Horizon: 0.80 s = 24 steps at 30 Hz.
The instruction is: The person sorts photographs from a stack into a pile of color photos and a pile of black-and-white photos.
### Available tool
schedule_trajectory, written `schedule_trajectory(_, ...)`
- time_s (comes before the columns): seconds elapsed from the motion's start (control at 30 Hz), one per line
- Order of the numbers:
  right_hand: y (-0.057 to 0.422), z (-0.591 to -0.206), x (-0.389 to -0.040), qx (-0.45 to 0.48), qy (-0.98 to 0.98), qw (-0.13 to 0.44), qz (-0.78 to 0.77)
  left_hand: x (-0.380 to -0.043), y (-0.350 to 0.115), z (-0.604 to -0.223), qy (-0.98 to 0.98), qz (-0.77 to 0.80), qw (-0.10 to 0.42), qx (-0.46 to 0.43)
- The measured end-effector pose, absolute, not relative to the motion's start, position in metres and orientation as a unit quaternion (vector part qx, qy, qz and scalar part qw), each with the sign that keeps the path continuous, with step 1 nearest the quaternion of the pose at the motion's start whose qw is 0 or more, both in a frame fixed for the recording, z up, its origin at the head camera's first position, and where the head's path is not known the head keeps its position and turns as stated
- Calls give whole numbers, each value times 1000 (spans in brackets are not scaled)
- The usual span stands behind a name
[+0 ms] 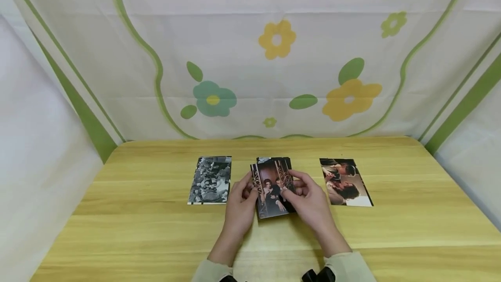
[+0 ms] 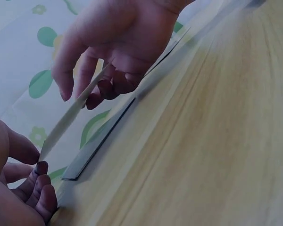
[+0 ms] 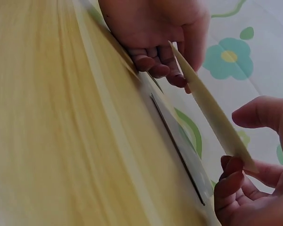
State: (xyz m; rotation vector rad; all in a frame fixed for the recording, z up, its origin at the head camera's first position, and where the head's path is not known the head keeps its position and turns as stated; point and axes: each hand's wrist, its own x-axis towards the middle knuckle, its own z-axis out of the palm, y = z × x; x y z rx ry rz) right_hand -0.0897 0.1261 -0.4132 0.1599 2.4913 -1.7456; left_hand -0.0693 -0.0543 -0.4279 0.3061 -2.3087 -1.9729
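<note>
In the head view, my left hand [image 1: 240, 206] pinches the left edge of a colour photo print [image 1: 271, 207], its thumb on the front. My right hand [image 1: 311, 201] holds the same photo's right side, fingers curled about the edge. The right wrist view shows the photo [image 3: 212, 113] edge-on, tilted above the table, with the right thumb raised off its face. Just behind it, another photo pile [image 1: 270, 159] lies on the table, mostly hidden. Whether the held photo is one sheet or several, I cannot tell.
A black-and-white photo [image 1: 210, 180] lies to the left, with another edge showing under it. On the right lies a colour photo [image 1: 346, 182] of two people. The wooden table [image 1: 137, 212] ends at a white flowered cloth [image 1: 242, 47].
</note>
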Motion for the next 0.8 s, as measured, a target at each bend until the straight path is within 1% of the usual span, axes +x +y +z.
schedule_trajectory(0.13, 127, -413, -89, 55, 812, 54, -578, -71, -53, -429, -748, -654, 32, 110)
schedule_trajectory(0.37, 126, -413, -91, 46, 801, 47, -595, -72, -52, -427, -745, -655, 31, 126)
schedule_trajectory(0.7, 128, -415, -92, 48, 787, 45, -614, -69, -53, -426, -719, -679, 65, 133)
schedule_trajectory(0.8, 128, -416, -92, 49, 786, 45, -615, -69, -53, -427, -714, -684, 67, 134)
